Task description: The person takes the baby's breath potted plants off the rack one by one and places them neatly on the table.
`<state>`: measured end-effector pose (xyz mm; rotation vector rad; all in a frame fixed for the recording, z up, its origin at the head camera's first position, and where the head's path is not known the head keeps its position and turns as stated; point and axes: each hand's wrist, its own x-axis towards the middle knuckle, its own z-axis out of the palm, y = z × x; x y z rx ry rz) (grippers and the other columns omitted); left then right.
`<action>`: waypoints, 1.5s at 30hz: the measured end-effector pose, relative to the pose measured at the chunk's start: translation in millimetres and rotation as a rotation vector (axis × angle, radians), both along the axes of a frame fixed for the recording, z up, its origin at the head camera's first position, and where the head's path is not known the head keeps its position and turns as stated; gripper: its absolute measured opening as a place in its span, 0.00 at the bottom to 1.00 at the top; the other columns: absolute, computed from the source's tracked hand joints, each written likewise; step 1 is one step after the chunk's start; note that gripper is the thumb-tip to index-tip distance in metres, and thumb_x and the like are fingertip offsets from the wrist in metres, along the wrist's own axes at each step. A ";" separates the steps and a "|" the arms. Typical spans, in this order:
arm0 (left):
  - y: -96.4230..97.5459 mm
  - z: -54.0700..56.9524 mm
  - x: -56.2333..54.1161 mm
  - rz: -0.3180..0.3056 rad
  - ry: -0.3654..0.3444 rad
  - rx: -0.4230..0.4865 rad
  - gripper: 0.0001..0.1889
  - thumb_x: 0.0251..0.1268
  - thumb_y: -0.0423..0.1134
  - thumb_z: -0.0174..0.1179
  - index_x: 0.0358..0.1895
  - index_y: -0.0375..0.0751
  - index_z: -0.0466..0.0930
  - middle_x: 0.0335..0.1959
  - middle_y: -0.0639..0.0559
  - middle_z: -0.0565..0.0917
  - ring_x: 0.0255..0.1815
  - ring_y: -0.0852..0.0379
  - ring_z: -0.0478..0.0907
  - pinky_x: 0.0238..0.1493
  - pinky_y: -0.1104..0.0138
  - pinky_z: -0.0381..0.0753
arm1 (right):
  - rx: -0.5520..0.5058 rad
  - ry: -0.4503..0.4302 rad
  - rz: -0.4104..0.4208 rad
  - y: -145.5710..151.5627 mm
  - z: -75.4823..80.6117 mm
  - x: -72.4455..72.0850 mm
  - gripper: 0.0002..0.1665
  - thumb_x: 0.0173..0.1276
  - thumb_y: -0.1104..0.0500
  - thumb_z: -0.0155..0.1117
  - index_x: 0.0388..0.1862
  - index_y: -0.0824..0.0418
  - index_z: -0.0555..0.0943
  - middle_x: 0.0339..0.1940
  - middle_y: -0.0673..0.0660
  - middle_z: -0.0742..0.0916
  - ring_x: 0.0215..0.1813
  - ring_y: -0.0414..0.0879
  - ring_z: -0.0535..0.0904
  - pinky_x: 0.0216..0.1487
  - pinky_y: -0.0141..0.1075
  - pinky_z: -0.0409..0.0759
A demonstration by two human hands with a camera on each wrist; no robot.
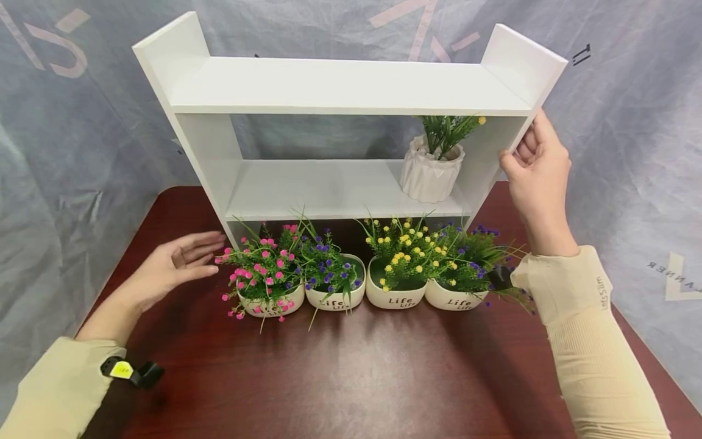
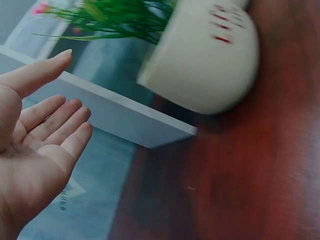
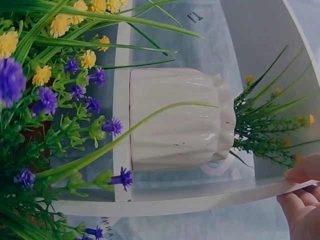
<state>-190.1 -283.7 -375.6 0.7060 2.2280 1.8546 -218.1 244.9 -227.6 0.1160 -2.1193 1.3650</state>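
Note:
A white two-tier shelf stands at the back of the table. My right hand grips the edge of its right side panel, thumb in front; the right wrist view also shows this hand pinching the panel. Straight-fingered, my left hand is beside the lower left panel, holding nothing; the left wrist view shows its palm near that panel. Whether its fingertips touch the panel, I cannot tell. On the lower board sits a white fluted pot with a green plant, towards the right.
In front of the shelf, side by side, are cream "Life" pots with pink flowers, purple flowers, yellow flowers and more purple flowers. Grey cloth hangs around the dark red table.

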 end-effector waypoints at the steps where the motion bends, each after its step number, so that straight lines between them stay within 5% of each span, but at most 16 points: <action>1: -0.1 5.4 -1.5 0.003 0.005 0.024 0.31 0.62 0.19 0.56 0.70 0.27 0.59 0.61 0.65 0.77 0.60 0.74 0.75 0.57 0.80 0.75 | 0.003 0.000 0.000 -0.2 0.1 0.2 0.36 0.64 0.72 0.53 0.69 0.48 0.70 0.66 0.57 0.79 0.66 0.45 0.76 0.64 0.34 0.75; 8: 8.2 39.9 -12.7 0.022 0.061 0.264 0.32 0.62 0.14 0.50 0.71 0.31 0.60 0.64 0.57 0.74 0.62 0.68 0.75 0.57 0.77 0.76 | 0.013 -0.006 -0.008 0.6 0.4 1.6 0.36 0.65 0.72 0.53 0.70 0.48 0.69 0.67 0.57 0.78 0.67 0.45 0.75 0.65 0.34 0.74; 12: 19.5 53.1 -17.8 0.089 0.099 0.354 0.32 0.60 0.13 0.52 0.70 0.31 0.62 0.64 0.54 0.74 0.62 0.66 0.75 0.56 0.76 0.78 | 0.007 0.000 -0.005 1.3 -0.2 0.9 0.36 0.65 0.72 0.53 0.70 0.48 0.69 0.67 0.57 0.78 0.67 0.45 0.75 0.65 0.34 0.74; 27: 59.4 91.6 -34.1 0.381 0.241 0.312 0.34 0.55 0.20 0.63 0.68 0.38 0.69 0.60 0.53 0.79 0.59 0.64 0.77 0.45 0.81 0.79 | 0.055 0.012 -0.018 2.5 -10.0 -0.6 0.34 0.67 0.70 0.54 0.70 0.47 0.69 0.66 0.56 0.79 0.67 0.44 0.75 0.63 0.34 0.75; 36: 64.8 91.7 -41.5 0.506 0.293 0.286 0.28 0.55 0.22 0.63 0.63 0.39 0.75 0.56 0.53 0.81 0.58 0.62 0.77 0.46 0.82 0.78 | 0.055 0.016 -0.005 -1.0 -8.5 -4.2 0.33 0.66 0.71 0.53 0.68 0.48 0.71 0.65 0.56 0.79 0.65 0.44 0.76 0.62 0.33 0.76; 45: 61.9 91.1 -44.0 0.516 0.309 0.233 0.27 0.56 0.21 0.60 0.62 0.38 0.76 0.55 0.55 0.82 0.56 0.64 0.78 0.45 0.82 0.78 | 0.055 0.028 -0.010 -1.8 -7.4 -5.3 0.33 0.65 0.71 0.54 0.67 0.49 0.72 0.65 0.57 0.80 0.65 0.44 0.77 0.61 0.33 0.77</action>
